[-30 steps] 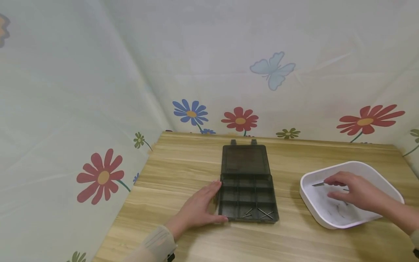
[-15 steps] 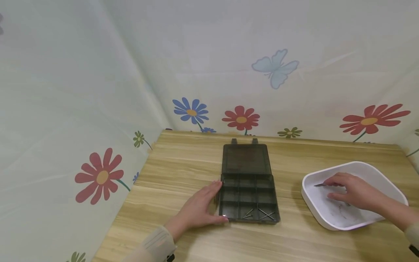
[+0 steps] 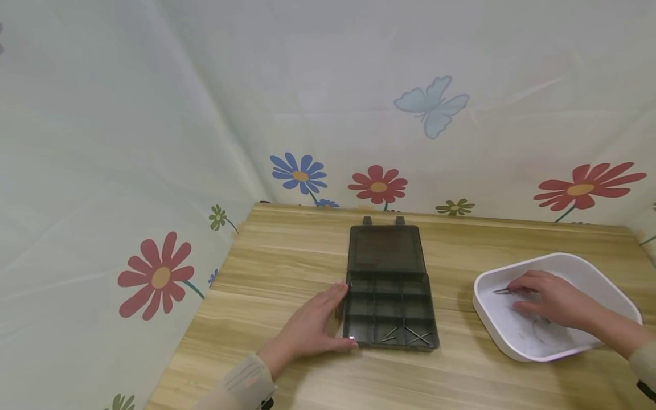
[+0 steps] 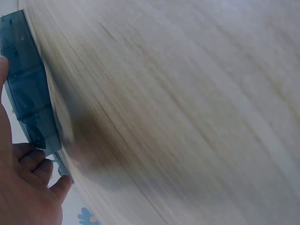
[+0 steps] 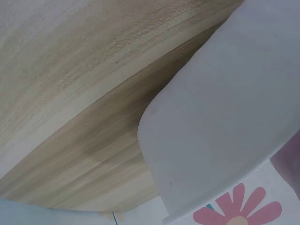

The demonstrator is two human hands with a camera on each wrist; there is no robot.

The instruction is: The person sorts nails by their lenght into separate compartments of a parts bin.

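In the head view my left hand point(image 3: 307, 327) rests against the left side of the dark divided box point(image 3: 388, 307), its thumb at the near left corner. The box's fingers-side edge also shows in the left wrist view, where my left hand point(image 4: 30, 187) touches the box point(image 4: 30, 89). Several thin metal pieces point(image 3: 418, 336) lie in its near middle and near right compartments. My right hand point(image 3: 556, 299) reaches into the white tray point(image 3: 504, 341), thumb and index finger apart, with a metal piece point(image 3: 502, 291) by the index fingertip. The right wrist view shows the tray's outer wall point(image 5: 211, 108).
The box's lid point(image 3: 386, 249) lies folded back behind it on the wooden table point(image 3: 287, 245). A pale cloth with printed flowers point(image 3: 378, 187) stands behind the table and at its left. The tray's raised wall surrounds my right hand.
The head view has shifted slightly. Within the tray, my right hand is a little lower and nearer the metal piece's end; my left hand stays against the box.
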